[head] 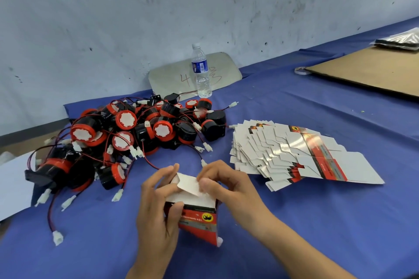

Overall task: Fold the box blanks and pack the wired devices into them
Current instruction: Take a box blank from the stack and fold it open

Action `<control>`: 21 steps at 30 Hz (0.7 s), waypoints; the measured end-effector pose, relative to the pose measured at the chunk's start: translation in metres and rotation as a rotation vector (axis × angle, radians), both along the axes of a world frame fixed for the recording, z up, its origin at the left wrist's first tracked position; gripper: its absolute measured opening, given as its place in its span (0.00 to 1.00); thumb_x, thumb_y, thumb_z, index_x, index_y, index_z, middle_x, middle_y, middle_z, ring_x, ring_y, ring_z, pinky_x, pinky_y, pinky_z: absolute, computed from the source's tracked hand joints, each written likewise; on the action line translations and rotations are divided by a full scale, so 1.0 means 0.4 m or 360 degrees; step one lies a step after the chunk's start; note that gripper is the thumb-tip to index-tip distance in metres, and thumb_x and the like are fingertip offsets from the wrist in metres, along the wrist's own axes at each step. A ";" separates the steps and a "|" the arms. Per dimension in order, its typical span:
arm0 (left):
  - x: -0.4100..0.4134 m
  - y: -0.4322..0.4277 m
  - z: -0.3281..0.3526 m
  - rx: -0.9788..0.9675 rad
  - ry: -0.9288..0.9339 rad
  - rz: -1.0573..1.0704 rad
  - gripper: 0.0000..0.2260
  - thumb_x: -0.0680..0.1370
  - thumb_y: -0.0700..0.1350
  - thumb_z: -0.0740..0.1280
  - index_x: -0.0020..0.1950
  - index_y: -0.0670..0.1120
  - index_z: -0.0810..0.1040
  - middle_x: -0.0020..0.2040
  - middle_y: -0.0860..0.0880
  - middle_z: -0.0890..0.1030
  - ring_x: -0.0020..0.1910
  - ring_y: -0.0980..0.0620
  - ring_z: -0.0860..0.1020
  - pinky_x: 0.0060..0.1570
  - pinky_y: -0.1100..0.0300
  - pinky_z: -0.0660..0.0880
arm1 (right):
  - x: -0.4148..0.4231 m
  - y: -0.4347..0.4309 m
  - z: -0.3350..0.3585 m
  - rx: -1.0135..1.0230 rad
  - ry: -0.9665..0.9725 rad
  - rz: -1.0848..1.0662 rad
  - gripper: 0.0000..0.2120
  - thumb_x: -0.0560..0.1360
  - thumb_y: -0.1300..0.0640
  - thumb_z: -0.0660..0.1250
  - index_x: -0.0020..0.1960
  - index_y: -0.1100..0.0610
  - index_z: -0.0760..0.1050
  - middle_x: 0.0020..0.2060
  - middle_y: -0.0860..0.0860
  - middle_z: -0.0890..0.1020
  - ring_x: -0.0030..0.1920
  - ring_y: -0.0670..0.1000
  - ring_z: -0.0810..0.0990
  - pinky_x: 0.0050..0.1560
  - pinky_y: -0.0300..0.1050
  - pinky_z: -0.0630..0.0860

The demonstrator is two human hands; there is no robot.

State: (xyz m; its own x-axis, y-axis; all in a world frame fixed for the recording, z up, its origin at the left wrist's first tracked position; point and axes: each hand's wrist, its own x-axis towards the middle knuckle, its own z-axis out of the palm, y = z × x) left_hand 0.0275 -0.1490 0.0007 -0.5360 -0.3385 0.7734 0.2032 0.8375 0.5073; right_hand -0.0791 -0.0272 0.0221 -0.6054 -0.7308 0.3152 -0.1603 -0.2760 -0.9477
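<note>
Btwn hands: red box (197,219), flap up

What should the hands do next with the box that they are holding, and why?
Probably press the white flap down and tuck it in. The left hand grips the red box, and the right hand pinches the flap, which stands raised over the open end. That end looks unclosed, so closing it seems the likely step before taking a device from the pile.

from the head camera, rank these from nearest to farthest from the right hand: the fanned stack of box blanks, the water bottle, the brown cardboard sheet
From the right hand:
1. Stack of box blanks, just to its right.
2. Water bottle, standing far back by the wall.
3. Brown cardboard sheet, far right corner.
</note>
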 end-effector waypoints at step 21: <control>-0.012 0.022 -0.016 0.0164 -0.0406 -0.0077 0.56 0.54 0.62 0.75 0.74 0.69 0.44 0.65 0.57 0.67 0.61 0.77 0.65 0.52 0.70 0.70 | -0.005 0.008 0.000 0.0000 -0.0383 0.0265 0.17 0.70 0.64 0.65 0.58 0.52 0.72 0.47 0.50 0.80 0.44 0.49 0.78 0.44 0.46 0.77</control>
